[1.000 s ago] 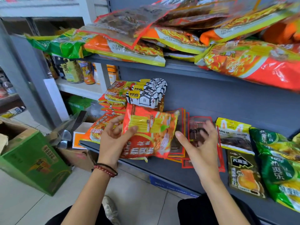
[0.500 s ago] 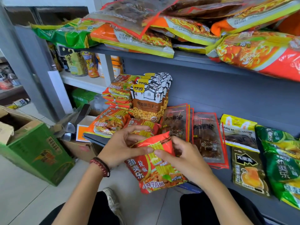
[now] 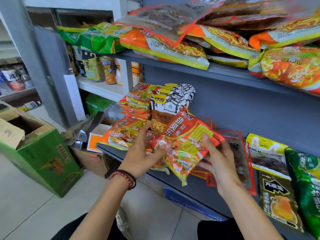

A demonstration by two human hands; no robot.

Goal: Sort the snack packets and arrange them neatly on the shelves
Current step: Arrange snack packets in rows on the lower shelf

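Note:
An orange-red noodle snack packet (image 3: 186,144) with yellow stripes is held tilted over the front of the lower grey shelf (image 3: 192,186). My right hand (image 3: 219,163) grips its right edge, thumb on top. My left hand (image 3: 143,153) touches its left edge with the thumb, fingers spread. Just behind stand black-and-white seed packets (image 3: 170,104). A pile of matching orange packets (image 3: 133,118) lies at the shelf's left end. Clear red-edged packets (image 3: 239,156) lie to the right, partly hidden by my right hand.
The upper shelf (image 3: 225,71) holds large orange, brown and green packets overhanging its edge. Yellow, black and green packets (image 3: 277,170) lie at the lower shelf's right. A green cardboard box (image 3: 46,160) and a brown box (image 3: 93,160) stand on the tiled floor at left.
The orange packet has been lifted from below the shelf edge up over the shelf and turned, both hands rising with it. The view has shifted closer to the shelf.

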